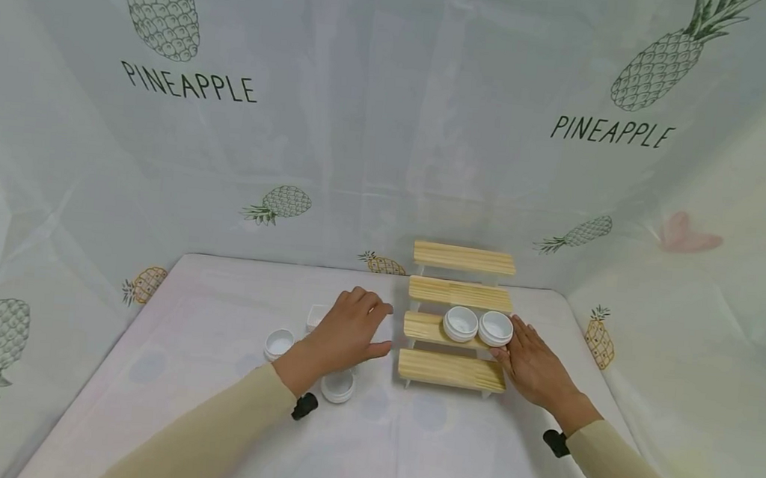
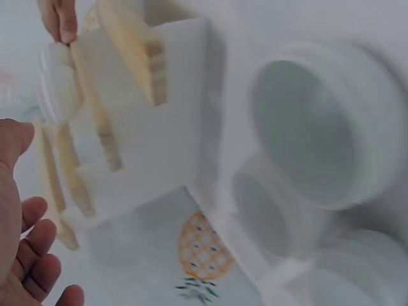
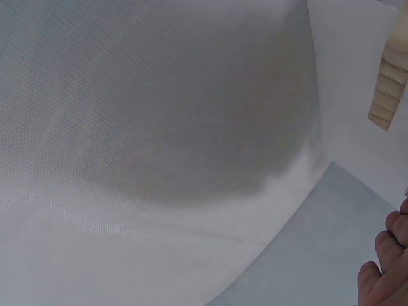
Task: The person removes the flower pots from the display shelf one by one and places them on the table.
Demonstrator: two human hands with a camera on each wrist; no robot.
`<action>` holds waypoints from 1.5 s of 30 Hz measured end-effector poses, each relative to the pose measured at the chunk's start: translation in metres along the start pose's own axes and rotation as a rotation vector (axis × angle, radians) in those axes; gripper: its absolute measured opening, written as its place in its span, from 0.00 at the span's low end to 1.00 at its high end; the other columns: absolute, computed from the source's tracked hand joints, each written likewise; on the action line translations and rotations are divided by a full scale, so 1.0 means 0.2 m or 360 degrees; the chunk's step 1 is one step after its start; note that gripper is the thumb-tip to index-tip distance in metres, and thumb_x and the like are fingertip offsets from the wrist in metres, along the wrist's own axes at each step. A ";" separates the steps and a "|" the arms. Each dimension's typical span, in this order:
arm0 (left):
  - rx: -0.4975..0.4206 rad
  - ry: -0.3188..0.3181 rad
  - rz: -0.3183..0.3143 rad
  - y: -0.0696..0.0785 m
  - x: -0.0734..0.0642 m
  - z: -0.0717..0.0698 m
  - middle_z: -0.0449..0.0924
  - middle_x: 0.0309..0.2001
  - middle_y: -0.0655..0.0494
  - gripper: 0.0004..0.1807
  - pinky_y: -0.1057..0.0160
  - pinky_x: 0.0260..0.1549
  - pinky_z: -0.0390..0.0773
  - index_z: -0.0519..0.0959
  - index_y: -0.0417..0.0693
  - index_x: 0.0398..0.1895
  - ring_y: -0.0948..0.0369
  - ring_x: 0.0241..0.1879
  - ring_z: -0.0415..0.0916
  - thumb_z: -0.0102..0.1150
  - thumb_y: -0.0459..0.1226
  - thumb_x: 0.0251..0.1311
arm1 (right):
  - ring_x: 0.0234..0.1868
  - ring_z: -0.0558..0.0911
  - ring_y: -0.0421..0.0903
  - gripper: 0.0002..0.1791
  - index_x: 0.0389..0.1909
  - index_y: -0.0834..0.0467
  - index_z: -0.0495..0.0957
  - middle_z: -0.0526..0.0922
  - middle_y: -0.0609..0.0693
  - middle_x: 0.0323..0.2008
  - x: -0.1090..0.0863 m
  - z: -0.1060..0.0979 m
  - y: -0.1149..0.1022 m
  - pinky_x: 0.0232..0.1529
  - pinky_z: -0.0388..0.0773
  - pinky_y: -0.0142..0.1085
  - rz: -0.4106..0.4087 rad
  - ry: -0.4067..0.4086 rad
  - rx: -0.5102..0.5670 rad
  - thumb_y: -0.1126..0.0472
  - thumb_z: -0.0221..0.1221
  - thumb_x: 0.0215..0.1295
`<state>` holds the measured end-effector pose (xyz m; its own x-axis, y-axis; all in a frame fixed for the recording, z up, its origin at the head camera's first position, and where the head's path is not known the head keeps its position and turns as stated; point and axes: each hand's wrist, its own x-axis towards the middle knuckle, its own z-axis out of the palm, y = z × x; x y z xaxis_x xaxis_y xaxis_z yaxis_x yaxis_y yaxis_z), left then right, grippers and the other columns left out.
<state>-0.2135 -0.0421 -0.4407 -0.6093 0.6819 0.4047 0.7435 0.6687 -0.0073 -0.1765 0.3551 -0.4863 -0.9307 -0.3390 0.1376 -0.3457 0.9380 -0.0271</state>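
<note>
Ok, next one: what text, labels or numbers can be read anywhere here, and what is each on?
"PINEAPPLE": printed on the backdrop cloth, upper left, under a pineapple drawing.
"PINEAPPLE": same cloth, upper right, under another pineapple drawing.
Nothing readable on the white jars, the wooden step shelf, or in either wrist view.

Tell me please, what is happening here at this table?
A person works with small white bowls at a stepped wooden rack. Two bowls stand side by side on its second step from the bottom. The right hand rests beside the right one, fingers about at its rim. The left hand hovers open over the table, where more bowls wait.
</note>
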 end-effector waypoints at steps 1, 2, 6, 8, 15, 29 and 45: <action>0.0014 -0.0016 0.0009 0.02 0.04 0.00 0.78 0.54 0.51 0.32 0.52 0.51 0.73 0.78 0.45 0.64 0.51 0.53 0.71 0.66 0.58 0.68 | 0.80 0.58 0.69 0.41 0.77 0.78 0.54 0.58 0.75 0.78 0.00 0.00 0.00 0.78 0.56 0.60 0.0001 -0.0002 0.0001 0.46 0.46 0.85; 0.0034 -0.0025 0.0025 0.03 0.08 -0.01 0.78 0.54 0.51 0.33 0.52 0.51 0.73 0.78 0.45 0.64 0.51 0.53 0.71 0.66 0.58 0.68 | 0.80 0.58 0.69 0.41 0.77 0.78 0.54 0.57 0.75 0.78 0.00 0.00 0.00 0.78 0.56 0.60 0.0001 -0.0004 0.0001 0.46 0.46 0.85; 0.0085 -0.0090 0.0050 0.11 0.23 0.00 0.77 0.56 0.53 0.34 0.55 0.52 0.73 0.77 0.47 0.66 0.54 0.54 0.70 0.62 0.62 0.69 | 0.80 0.58 0.69 0.41 0.77 0.78 0.54 0.57 0.74 0.78 0.00 0.00 0.00 0.78 0.56 0.60 0.0009 -0.0015 0.0000 0.46 0.45 0.85; 0.0115 -0.0127 0.0053 0.15 0.30 0.00 0.77 0.57 0.55 0.36 0.56 0.53 0.73 0.77 0.49 0.67 0.55 0.55 0.70 0.60 0.64 0.69 | 0.80 0.58 0.69 0.41 0.77 0.78 0.54 0.57 0.74 0.78 0.00 0.00 0.00 0.78 0.56 0.60 0.0012 -0.0018 0.0001 0.46 0.45 0.86; 0.0224 -0.0232 0.0052 0.27 0.46 0.05 0.76 0.61 0.56 0.41 0.55 0.57 0.72 0.73 0.50 0.72 0.56 0.58 0.68 0.59 0.68 0.67 | 0.80 0.58 0.69 0.40 0.78 0.77 0.54 0.59 0.74 0.78 0.00 0.00 0.00 0.78 0.56 0.60 0.0003 0.0003 0.0004 0.46 0.46 0.85; 0.0280 -0.0287 0.0007 0.36 0.51 0.18 0.78 0.59 0.58 0.41 0.56 0.54 0.69 0.75 0.55 0.73 0.56 0.54 0.68 0.56 0.70 0.67 | 0.81 0.58 0.69 0.41 0.77 0.78 0.54 0.58 0.74 0.78 0.00 0.01 0.01 0.78 0.56 0.60 0.0011 -0.0004 -0.0001 0.47 0.47 0.85; 0.0286 -0.0290 -0.0010 0.38 0.52 0.15 0.75 0.47 0.57 0.37 0.58 0.49 0.66 0.80 0.51 0.54 0.56 0.48 0.66 0.61 0.72 0.60 | 0.80 0.58 0.69 0.41 0.77 0.78 0.54 0.58 0.75 0.78 0.01 0.01 0.01 0.78 0.56 0.61 0.0009 -0.0003 0.0005 0.45 0.46 0.85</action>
<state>-0.2293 0.0881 -0.4260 -0.6657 0.7086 0.2340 0.6883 0.7041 -0.1742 -0.1791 0.3571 -0.4887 -0.9330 -0.3336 0.1353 -0.3405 0.9397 -0.0310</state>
